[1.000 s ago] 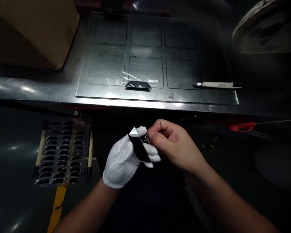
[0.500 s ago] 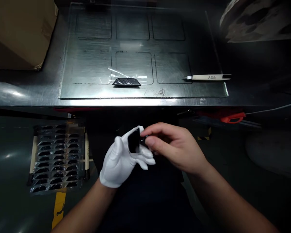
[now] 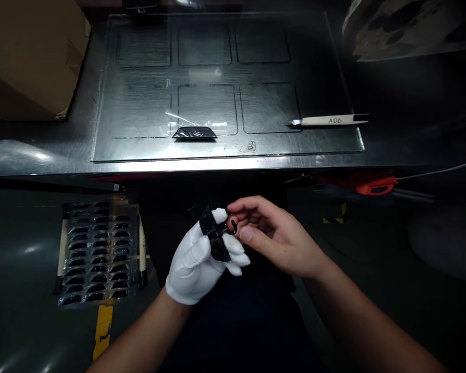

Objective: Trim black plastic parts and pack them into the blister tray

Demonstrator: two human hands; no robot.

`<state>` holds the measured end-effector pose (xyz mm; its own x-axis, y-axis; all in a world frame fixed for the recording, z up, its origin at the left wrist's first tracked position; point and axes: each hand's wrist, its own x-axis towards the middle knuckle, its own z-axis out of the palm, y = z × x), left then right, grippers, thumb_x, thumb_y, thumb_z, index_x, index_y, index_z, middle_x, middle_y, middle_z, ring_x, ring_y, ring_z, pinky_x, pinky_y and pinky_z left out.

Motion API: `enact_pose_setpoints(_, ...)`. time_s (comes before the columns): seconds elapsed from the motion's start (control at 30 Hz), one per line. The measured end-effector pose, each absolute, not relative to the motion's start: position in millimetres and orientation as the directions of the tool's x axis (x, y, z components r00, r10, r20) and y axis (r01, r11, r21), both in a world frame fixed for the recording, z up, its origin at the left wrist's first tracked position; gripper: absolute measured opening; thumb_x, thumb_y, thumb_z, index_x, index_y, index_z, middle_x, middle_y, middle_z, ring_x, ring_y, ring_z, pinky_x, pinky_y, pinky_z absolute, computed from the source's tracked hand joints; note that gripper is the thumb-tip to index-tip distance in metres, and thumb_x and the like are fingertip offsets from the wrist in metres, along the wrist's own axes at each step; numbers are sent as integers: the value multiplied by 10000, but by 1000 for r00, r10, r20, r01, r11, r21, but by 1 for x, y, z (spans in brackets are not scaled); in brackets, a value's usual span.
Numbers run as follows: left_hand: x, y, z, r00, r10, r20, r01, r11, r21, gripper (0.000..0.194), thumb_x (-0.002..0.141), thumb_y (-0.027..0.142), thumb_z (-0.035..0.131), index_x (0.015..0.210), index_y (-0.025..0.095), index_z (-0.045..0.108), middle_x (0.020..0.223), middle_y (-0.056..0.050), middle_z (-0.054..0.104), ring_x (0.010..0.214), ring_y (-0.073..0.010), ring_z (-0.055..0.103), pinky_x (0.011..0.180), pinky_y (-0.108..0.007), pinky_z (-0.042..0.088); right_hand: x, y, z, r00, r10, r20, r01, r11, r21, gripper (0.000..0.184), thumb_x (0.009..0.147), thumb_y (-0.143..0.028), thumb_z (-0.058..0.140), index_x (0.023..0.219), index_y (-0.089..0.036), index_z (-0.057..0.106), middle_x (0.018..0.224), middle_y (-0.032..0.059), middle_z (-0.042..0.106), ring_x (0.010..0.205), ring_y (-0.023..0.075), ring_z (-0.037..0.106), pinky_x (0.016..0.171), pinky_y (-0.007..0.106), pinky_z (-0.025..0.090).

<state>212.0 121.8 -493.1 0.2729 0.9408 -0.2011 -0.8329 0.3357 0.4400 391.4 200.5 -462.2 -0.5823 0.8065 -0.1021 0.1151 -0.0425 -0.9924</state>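
My left hand [image 3: 194, 261], in a white glove, holds a black plastic part [image 3: 214, 233] in front of my body, its ribbed side with a small hook-shaped stem turned up. The gloved thumb lies along one side and the fingers support the other. My bare right hand [image 3: 279, 233] is just right of the part, thumb and fingers apart and curved around the hook's end; whether a fingertip touches it I cannot tell. On the glass sheet [image 3: 140, 150] lies a similar black part [image 3: 194, 133], glossy and trapezoid-shaped, with clear film at it.
A craft knife marked A06 [image 3: 330, 120] lies on the glass at right. A cardboard box [image 3: 31, 62] stands at the bench's left. Lower left, a clear tray [image 3: 101, 254] of several black parts rests on a stand. A red-orange handle [image 3: 375, 185] hangs under the bench edge.
The black part has been turned in my left hand, from its smooth dark face to its ribbed side with the hook. My right thumb and fingers have spread apart.
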Motion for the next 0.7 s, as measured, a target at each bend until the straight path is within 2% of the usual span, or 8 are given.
enact_pose_setpoints(0.1,210,123,-490,275,935,-222,-793,351,497,356,969,385,706,1314,300,686,982,-31,817,889,-212,797,677,-241,639,388,203,-464,-609,738,-291,106,-287,-952,203,991,-390,678,1064,-203,702,912,7,722,785,113,673,678,203,550)
enact_pose_setpoints(0.17,206,124,-486,279,921,-272,-695,389,604,356,938,332,755,1289,298,707,988,-30,820,930,-222,795,726,-252,645,387,204,-463,-628,711,-316,150,-288,-946,195,993,-383,672,964,-192,696,818,-10,689,705,97,627,614,189,504)
enact_pose_setpoints(0.27,197,127,-482,178,912,-370,-434,410,802,384,861,227,839,1231,285,759,1077,-29,819,1020,-217,780,873,-254,633,385,199,-459,-578,810,-100,271,75,-960,124,972,-282,687,919,-170,685,773,-12,632,657,85,566,574,195,438)
enact_pose_setpoints(0.37,192,130,-483,6,929,-369,-250,359,899,388,808,204,882,1176,288,792,1148,-10,807,1055,-197,766,948,-228,603,381,195,-459,-548,797,254,347,492,-798,77,947,-188,686,899,-130,667,772,9,612,664,93,547,616,235,429)
enact_pose_setpoints(0.43,191,131,-486,-26,923,-384,-293,360,886,389,796,211,890,1167,277,792,1151,-16,805,1034,-200,770,921,-232,613,378,199,-460,-560,780,278,339,522,-783,89,953,-199,683,909,-125,662,770,11,610,666,96,552,620,236,433)
enact_pose_setpoints(0.57,186,128,-484,160,908,-388,-574,405,711,375,801,285,887,1142,195,758,881,-68,811,785,-229,787,666,-257,627,368,218,-447,-707,706,-36,280,233,-931,180,1000,-328,645,914,-171,658,758,-8,641,641,91,581,572,198,451)
enact_pose_setpoints(0.63,173,130,-477,221,913,-342,-680,396,617,421,763,401,906,1072,164,746,736,-81,773,658,-245,759,537,-256,574,357,230,-431,-795,606,7,251,340,-907,153,1009,-314,624,934,-185,656,777,-2,671,662,105,608,613,216,479)
enact_pose_setpoints(0.7,149,135,-469,226,918,-324,-739,379,557,470,745,468,902,1068,170,735,761,-91,766,708,-284,760,553,-317,585,338,248,-415,-850,494,185,189,613,-767,43,993,-218,625,987,-186,653,840,18,698,718,122,636,673,246,492)
